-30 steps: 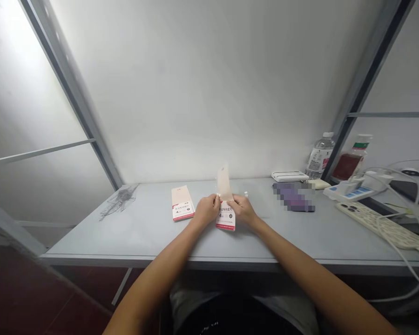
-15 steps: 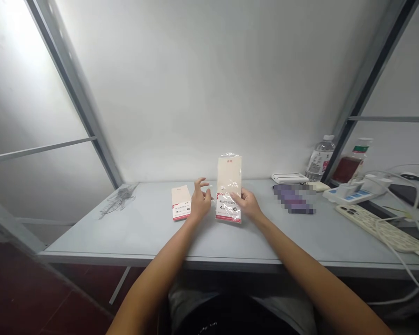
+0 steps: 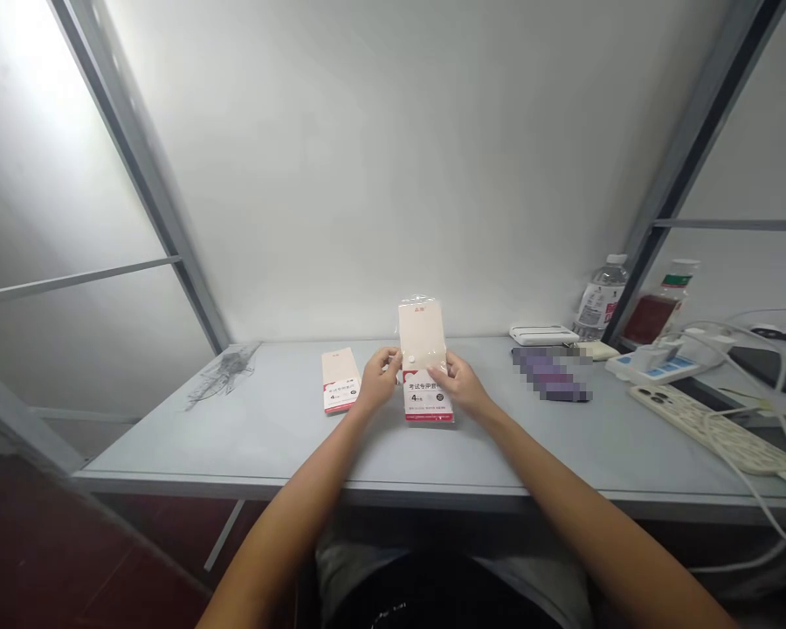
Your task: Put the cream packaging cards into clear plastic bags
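Note:
My right hand (image 3: 462,381) holds a flat cream exam-set box (image 3: 423,336) in a clear plastic bag by its right edge, thumb across the front. The box is upright, tilted back, and its lower part has a white and red printed label. At the box's left edge, my left hand (image 3: 381,374) has its fingers closed on the bag's side. A second cream box (image 3: 341,371) with the same label lies on the table, just left of my left hand.
The grey table (image 3: 262,445) meets a white wall. A dark hair-like tangle (image 3: 226,376) lies at the left. On the right are a purple packet (image 3: 550,371), a white box (image 3: 542,335), a water bottle (image 3: 603,301), a power strip (image 3: 661,360), a phone (image 3: 707,428) and white cables.
My left hand has gone from raised, loose fingers to gripping the bag's left edge. The held box has shifted slightly left and down. The second box has stayed put.

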Demonstrator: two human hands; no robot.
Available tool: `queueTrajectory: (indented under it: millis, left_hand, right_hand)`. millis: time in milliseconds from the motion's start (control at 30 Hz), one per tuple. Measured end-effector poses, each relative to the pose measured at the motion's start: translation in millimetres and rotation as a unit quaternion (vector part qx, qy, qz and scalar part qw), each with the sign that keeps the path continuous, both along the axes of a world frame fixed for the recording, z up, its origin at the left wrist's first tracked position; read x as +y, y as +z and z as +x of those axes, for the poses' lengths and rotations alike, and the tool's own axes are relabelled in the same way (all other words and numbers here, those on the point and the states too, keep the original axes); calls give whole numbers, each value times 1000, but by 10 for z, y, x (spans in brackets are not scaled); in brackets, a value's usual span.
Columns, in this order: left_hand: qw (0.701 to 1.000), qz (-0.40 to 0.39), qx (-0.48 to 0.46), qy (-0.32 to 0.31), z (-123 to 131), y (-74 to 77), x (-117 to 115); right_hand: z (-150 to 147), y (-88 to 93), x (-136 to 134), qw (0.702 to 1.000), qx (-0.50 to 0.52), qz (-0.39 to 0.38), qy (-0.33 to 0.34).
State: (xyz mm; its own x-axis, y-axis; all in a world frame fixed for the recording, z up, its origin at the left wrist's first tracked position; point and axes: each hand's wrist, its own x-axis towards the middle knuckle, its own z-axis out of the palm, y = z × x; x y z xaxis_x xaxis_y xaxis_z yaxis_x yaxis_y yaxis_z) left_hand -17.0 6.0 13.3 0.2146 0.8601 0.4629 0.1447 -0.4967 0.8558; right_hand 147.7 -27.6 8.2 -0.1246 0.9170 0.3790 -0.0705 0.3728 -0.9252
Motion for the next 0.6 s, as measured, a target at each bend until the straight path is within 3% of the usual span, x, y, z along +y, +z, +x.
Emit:
queueTrajectory:
  millis: [600]
  left_hand:
    - [998,-33,-8,-48,-1,32,-17]
  right_hand:
    - [15,-7,4,1000,4,10,-2]
